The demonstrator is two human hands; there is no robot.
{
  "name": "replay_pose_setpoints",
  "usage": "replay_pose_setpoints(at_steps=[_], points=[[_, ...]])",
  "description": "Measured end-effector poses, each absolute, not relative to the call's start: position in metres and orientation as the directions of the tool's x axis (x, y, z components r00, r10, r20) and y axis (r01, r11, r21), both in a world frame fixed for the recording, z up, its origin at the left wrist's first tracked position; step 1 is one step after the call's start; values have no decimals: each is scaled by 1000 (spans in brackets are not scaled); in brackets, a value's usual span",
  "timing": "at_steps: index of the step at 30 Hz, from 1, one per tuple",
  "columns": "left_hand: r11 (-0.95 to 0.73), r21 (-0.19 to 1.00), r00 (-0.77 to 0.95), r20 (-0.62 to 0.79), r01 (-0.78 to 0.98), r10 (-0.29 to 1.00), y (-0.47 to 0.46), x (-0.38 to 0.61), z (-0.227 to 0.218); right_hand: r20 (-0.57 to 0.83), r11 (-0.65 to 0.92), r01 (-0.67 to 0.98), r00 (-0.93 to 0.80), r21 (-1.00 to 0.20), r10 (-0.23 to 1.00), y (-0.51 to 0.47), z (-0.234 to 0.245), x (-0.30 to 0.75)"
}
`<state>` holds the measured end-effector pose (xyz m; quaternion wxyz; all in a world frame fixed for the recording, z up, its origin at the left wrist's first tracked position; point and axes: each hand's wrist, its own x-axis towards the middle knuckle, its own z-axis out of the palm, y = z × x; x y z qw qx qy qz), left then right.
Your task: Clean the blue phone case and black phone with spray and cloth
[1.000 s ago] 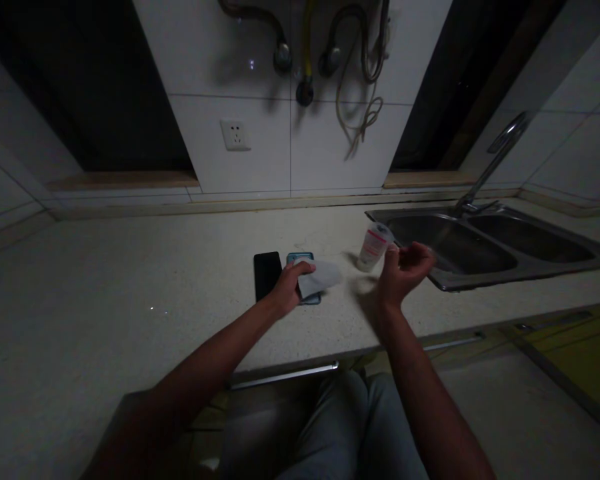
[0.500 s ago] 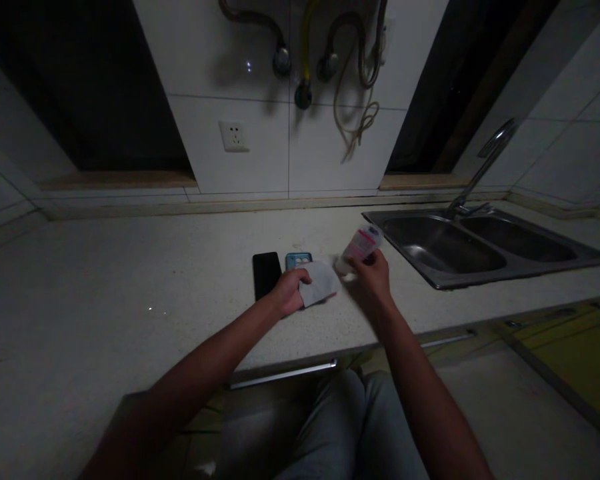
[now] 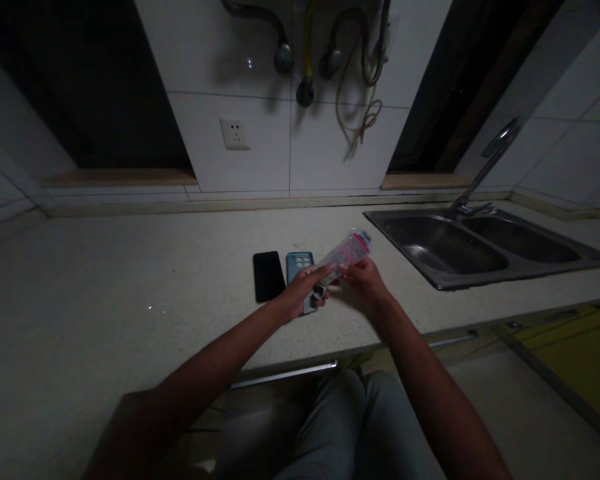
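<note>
Held in both hands is a clear plastic container [image 3: 349, 255] with pink printing, its lower part pinched by the left hand [image 3: 300, 293] and its near side by the fingers of the right hand [image 3: 367, 279]. The left thumb is laid along the upper surface, with fingertips curled below; the two hands are brought nearly together. The container's long axis is slanted, its printed end pointed away from the body and to the right, its other end directed back toward the left palm. It is held just to the right of the blue phone case [image 3: 299, 261]; whether the countertop [image 3: 180, 280] is touched by it cannot be told. What lies under the left fingers is too dark to be made out.

The lower part of the phone case is covered by the left hand. Just to the left of the case, a black smartphone [image 3: 269, 275] is laid flat, its long side set roughly parallel to the case. Well to the right of the case, a double-bowl sink [image 3: 437, 243] is fitted.
</note>
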<state>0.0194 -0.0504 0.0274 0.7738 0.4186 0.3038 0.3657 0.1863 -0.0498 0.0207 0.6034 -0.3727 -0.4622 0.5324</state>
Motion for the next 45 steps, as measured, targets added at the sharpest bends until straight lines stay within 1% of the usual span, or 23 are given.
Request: replay_pose_setpoints(at_steps=[4, 9, 13, 17, 21, 27, 32, 34, 36, 39, 42, 43, 45], points=[[315, 916, 532, -143, -249, 835, -51, 18, 28, 153, 175, -336, 92, -926, 984, -49, 24, 185], [317, 928, 629, -130, -194, 766, -53, 15, 29, 114, 157, -313, 153, -937, 982, -48, 24, 182], [373, 903, 677, -138, -214, 723, -51, 14, 25, 107, 156, -323, 166, -933, 980, -46, 21, 179], [414, 872, 696, -128, -260, 706, -48, 13, 22, 116, 162, -335, 153, -928, 981, -44, 19, 178], [431, 864, 709, -131, -262, 693, -47, 12, 24, 126, 175, -347, 158, -922, 979, -43, 19, 176], [434, 858, 704, -128, -275, 699, -49, 12, 26, 122, 183, -378, 180, -908, 976, -42, 19, 174], [357, 895, 696, -76, -269, 714, -53, 14, 27, 123, 204, -405, 217, -891, 968, -38, 16, 182], [354, 896, 703, -70, -268, 708, -52, 14, 27, 136, 220, -407, 224, -887, 965, -37, 16, 185], [387, 874, 698, -81, -294, 711, -47, 13, 27, 151, 248, -408, 256, -879, 955, -36, 16, 188], [480, 784, 626, -153, -394, 764, -37, 12, 26, 203, 385, -395, 430, -834, 880, -35, 15, 191], [588, 679, 556, -308, -440, 772, -30, 12, 23, 269, 503, -288, 580, -815, 769, -34, 14, 195], [604, 651, 535, -341, -459, 773, -29, 12, 23, 289, 516, -244, 601, -821, 745, -34, 13, 196], [595, 621, 493, -355, -510, 794, -29, 14, 22, 319, 518, -176, 613, -837, 723, -34, 11, 196]])
